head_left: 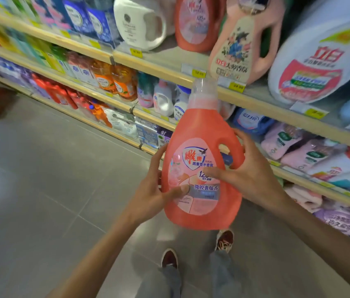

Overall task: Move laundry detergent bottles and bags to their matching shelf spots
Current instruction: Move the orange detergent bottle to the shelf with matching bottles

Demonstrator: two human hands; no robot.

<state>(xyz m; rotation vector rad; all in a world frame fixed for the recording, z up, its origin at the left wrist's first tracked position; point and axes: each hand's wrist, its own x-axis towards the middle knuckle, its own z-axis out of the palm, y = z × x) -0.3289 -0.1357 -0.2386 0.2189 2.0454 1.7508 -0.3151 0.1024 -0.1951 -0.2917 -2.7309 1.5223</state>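
I hold a coral-red detergent bottle [202, 160] with a clear cap upright in front of me, above the aisle floor. My left hand [159, 186] grips its lower left side, thumb across the label. My right hand [245, 168] wraps the handle side, thumb on the label front. A matching coral-red bottle [195, 22] stands on the upper shelf [165, 59], next to a pale pink bottle [243, 39] with a handle.
Shelves run diagonally from upper left to right, packed with bottles and refill bags. A big white bottle [324, 61] stands at the upper right, a white jug [139, 22] left of the red one. Grey tile floor [51, 168] lies to the left; my feet show below.
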